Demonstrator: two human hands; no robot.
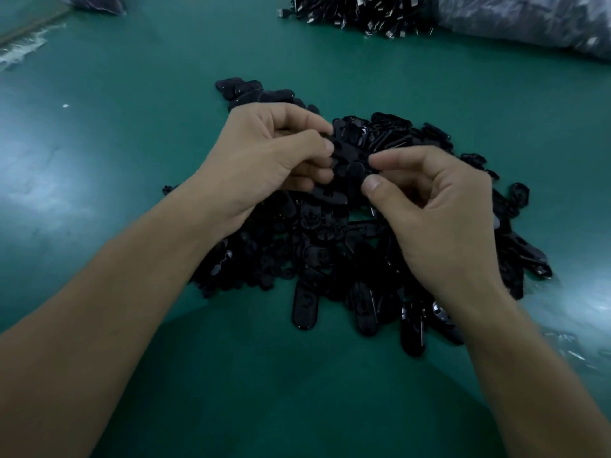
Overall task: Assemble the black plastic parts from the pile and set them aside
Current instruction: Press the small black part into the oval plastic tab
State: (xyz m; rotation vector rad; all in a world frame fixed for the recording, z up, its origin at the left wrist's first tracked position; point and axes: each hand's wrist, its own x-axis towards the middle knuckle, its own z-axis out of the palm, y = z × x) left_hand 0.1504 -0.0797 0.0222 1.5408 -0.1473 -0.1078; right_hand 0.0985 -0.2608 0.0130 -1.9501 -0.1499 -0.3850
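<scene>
Two hands: one left hand (264, 160), one right hand (439, 213). One surface (132, 153). One large pile of black plastic parts (297, 256) in the middle, too many to count. One smaller heap (357, 14) far right. Two plastic bags: far-left bag (96, 3), far-right bag (529, 24).

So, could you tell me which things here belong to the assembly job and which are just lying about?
In the job: central pile of black oval plastic parts; black plastic pieces pinched by left hand and right hand.
Lying about: far heap of black metal-tipped items; clear plastic bag, far right.
</scene>
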